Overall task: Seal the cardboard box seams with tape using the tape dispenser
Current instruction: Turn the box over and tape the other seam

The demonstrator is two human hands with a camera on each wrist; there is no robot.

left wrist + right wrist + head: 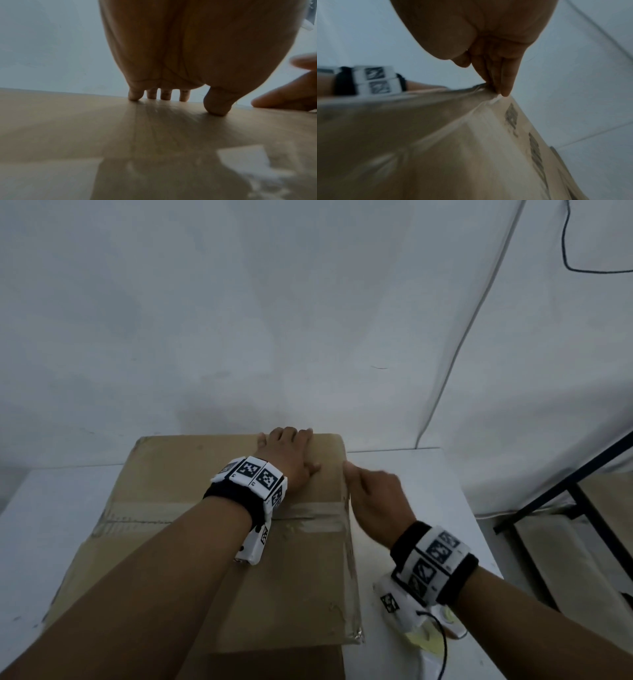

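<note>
While the cardboard box [205, 542] sits on the table [411, 508], its top is pressed by the flat, unclenched left hand [291, 453], and clear tape [351, 559] is smoothed along the right edge by the right hand's [376, 501] straight fingertips [505, 93]; the dispenser is judged needed next.

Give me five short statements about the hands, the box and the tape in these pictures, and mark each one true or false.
1. The left hand rests on top of the cardboard box, fingers at its far edge. True.
2. The right hand holds a tape dispenser. False: it holds no dispenser; its fingertips press the clear tape at the box's right edge.
3. A tape strip already crosses the box top. True.
4. The box stands on the floor. False: it sits on a white table.
5. The box flaps stand open. False: the top is closed flat.
</note>
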